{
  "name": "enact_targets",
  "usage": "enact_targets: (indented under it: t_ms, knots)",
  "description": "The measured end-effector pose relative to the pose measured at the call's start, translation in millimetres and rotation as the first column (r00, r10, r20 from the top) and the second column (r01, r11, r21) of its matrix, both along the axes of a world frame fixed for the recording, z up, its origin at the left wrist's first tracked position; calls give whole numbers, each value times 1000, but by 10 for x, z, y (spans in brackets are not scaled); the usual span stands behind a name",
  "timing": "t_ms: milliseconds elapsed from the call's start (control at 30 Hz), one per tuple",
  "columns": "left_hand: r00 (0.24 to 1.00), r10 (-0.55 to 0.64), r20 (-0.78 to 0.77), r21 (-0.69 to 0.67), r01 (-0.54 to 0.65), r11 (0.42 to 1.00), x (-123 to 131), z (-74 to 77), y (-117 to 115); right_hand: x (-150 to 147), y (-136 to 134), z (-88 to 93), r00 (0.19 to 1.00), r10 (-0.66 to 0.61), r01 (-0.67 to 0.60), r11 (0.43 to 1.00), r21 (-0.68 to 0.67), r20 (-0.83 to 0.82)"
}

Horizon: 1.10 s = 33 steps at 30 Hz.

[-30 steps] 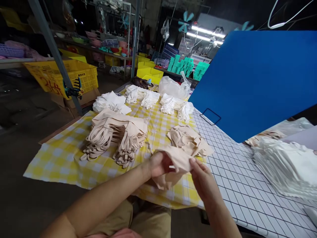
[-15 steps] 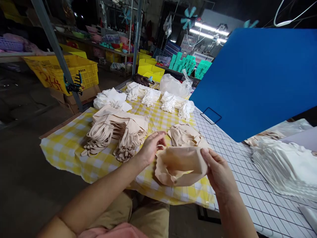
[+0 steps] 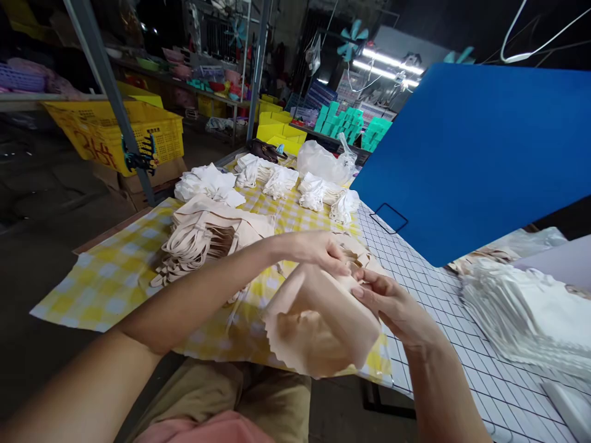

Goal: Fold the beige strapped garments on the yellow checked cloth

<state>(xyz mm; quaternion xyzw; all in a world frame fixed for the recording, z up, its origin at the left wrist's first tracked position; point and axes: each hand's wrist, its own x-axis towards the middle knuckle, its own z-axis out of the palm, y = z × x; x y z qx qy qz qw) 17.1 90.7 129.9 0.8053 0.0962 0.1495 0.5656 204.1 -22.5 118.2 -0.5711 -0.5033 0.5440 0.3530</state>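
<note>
A beige cloth bag [image 3: 307,295] hangs between my hands above the near part of the table, its wavy-edged mouth open toward me. My left hand [image 3: 323,251] reaches across to the bag's upper edge, its fingers closed on the fabric. Close beside it, my right hand [image 3: 392,301] pinches the same edge between thumb and fingers. Behind the hands lies a loose pile of beige cloth pieces [image 3: 372,259], partly covered by them. To the left, a stack of beige bags with long straps [image 3: 221,215] is partly hidden by my left forearm.
Bundles of white bags [image 3: 265,172] and a white plastic bag [image 3: 323,163] rest farther back on the yellow checked tablecloth [image 3: 92,283]. At right, a large blue board [image 3: 489,160] leans over the grid-patterned surface, near a white cloth stack [image 3: 530,314]. A yellow crate [image 3: 161,138] stands left.
My left hand has moved right along the bag's edge to beside my right hand. The bag has turned and hangs lower. The tablecloth's left corner has spread farther left.
</note>
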Motion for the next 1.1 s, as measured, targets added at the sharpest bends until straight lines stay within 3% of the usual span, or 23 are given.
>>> enact_targets:
  t_ms: [133, 233, 467, 533, 633, 767, 867, 967, 1033, 1100]
  knots:
    - [992, 115, 60, -102, -108, 989, -277, 132, 151, 310, -110, -73, 997, 62, -60, 997, -48, 48]
    - [972, 221, 75, -95, -214, 972, -490, 172, 265, 485, -178, -63, 987, 28, -32, 999, 25, 161]
    - [855, 483, 189, -9, -491, 871, -778, 104, 439, 541, -239, 185, 919, -66, -27, 973, 230, 388]
    - [849, 491, 194, 16, -503, 864, -812, 111, 438, 547, -254, 242, 915, -135, 15, 954, 301, 381]
    - [895, 420, 153, 76, -435, 897, -829, 141, 390, 566, -279, 276, 911, -215, 68, 919, 388, 351]
    - [924, 373, 85, 190, -382, 904, -806, 146, 297, 546, -293, 259, 885, -170, 8, 936, 352, 433]
    - [911, 400, 97, 239, -411, 880, -775, 103, 250, 532, -261, 207, 876, -139, -12, 951, 308, 461]
    - [898, 416, 146, 190, -438, 879, -696, 16, 223, 575, -147, 54, 886, -171, 37, 952, 303, 430]
    - [888, 426, 171, 89, -445, 891, -583, -70, 197, 601, -33, -128, 850, -290, 129, 924, 360, 439]
    - [878, 452, 157, -72, -447, 892, -423, -170, 151, 568, 64, -350, 760, -452, 241, 864, 443, 468]
